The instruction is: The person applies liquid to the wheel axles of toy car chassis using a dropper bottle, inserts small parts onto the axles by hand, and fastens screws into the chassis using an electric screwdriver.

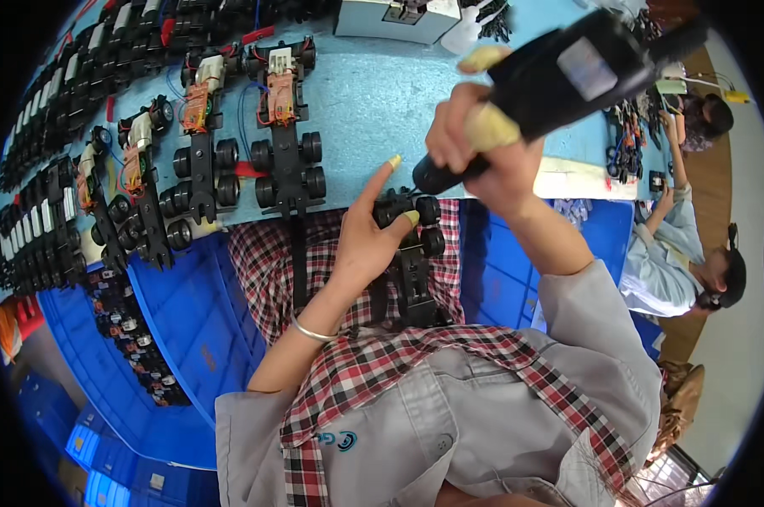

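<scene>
My right hand (504, 160) is wrapped round a black power screwdriver (542, 84), its narrow nose slanting down to the left. Under the tool's tip lies a black toy truck chassis (414, 275) with black wheels, reaching from the table's near edge over my lap. My left hand (363, 237) grips the chassis at its wheeled end, thumb against it and index finger stretched away; the other fingers are mostly hidden. Yellow finger covers sit on fingers of both hands. The contact between screwdriver tip and chassis is too small to make out.
Several chassis with orange circuit boards (282, 97) stand left on the blue table (356, 93). Black parts with white blocks (35, 228) crowd the far left. Blue bins (187, 338) flank my lap. A white box (399, 21) stands behind; co-workers (677, 253) sit right.
</scene>
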`<state>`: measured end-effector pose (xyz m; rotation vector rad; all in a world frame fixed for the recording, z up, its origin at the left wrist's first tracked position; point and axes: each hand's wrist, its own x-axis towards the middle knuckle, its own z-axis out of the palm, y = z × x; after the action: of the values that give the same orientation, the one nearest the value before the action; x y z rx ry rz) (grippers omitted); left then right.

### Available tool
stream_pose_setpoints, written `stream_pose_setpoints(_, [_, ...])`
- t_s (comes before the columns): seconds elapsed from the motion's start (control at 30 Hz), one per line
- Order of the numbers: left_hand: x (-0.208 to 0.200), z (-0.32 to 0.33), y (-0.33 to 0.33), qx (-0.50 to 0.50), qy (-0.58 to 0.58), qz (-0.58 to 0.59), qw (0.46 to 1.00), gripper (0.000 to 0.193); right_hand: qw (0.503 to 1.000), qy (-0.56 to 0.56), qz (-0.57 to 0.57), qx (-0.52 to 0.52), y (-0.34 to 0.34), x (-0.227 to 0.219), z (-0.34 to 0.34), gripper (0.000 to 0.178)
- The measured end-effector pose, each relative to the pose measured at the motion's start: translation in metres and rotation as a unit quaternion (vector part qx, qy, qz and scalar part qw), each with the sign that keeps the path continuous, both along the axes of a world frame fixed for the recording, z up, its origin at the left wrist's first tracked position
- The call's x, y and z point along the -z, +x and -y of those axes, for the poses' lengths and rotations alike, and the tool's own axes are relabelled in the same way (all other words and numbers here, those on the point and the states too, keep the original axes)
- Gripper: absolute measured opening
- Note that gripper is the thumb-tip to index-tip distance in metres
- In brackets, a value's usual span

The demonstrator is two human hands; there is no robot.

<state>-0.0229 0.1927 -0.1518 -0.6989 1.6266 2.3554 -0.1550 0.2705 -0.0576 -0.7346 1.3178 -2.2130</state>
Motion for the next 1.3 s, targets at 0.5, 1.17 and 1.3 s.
stream_pose_setpoints(0.5, [0.003, -0.005, 0.004, -0.019, -0.118, -0.083, 0.989, 0.066, 0.986, 0.068, -0.149, -0.007, 0.026, 0.029, -0.018, 0.036])
stream_pose_setpoints(1.17, [0.005, -0.002, 0.004, -0.036, -0.117, -0.074, 0.990, 0.086, 0.951, -0.043, -0.214, 0.217, -0.132, -0.049, 0.085, 0.014])
stream_pose_setpoints(1.3, [0.006, 0.000, 0.005, -0.032, -0.133, -0.076, 0.988, 0.085, 0.949, -0.012, -0.230, 0.217, -0.132, -0.039, 0.085, 0.022])
